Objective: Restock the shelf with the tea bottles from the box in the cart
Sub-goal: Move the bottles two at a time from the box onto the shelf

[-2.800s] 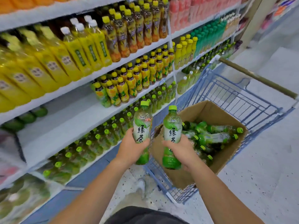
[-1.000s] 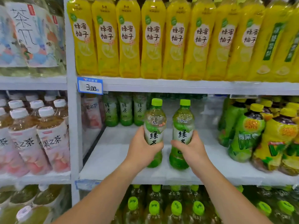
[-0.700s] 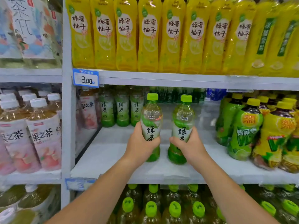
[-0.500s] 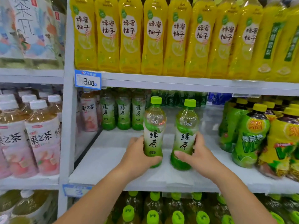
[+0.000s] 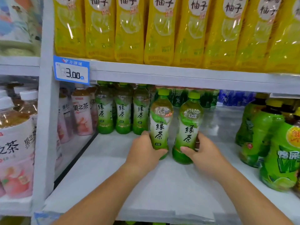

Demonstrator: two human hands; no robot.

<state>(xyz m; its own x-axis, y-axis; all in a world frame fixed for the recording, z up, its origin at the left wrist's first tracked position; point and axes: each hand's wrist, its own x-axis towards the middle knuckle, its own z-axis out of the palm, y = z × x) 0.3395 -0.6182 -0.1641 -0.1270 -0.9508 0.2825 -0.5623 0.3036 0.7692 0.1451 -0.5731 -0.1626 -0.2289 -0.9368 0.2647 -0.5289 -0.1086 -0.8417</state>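
head view, one frame.
- shelf [image 5: 129, 184]: white board, runs from 6 o'clock of the frame back towards the centre.
- left hand [image 5: 142, 151]: just below frame centre, near 6 o'clock. fingers and thumb are curled round the lower part of the left tea bottle [image 5: 159, 120], with the thumb lying across its front near the base.
- right hand [image 5: 206, 153]: near 4 o'clock of centre. it grips the right tea bottle [image 5: 189, 125] low down, thumb across the front, fingers wrapped behind.
- both held bottles: upright, green caps up, labels facing the camera, just beside each other over the middle of the shelf. cannot tell whether their bases sit on the board.
- row of three tea bottles [image 5: 122, 114]: same label, standing at the back of the shelf at 10 o'clock of the held pair, near it but apart.
- pink-label bottles [image 5: 81, 114]: at 9 o'clock, beside that row.
- bright green bottles [image 5: 276, 151]: at 3 to 4 o'clock, on the same shelf.
- yellow bottles [image 5: 160, 30]: at 12 o'clock, on the board above.
- price tag [image 5: 71, 69]: at 10 o'clock, reads 3.00.
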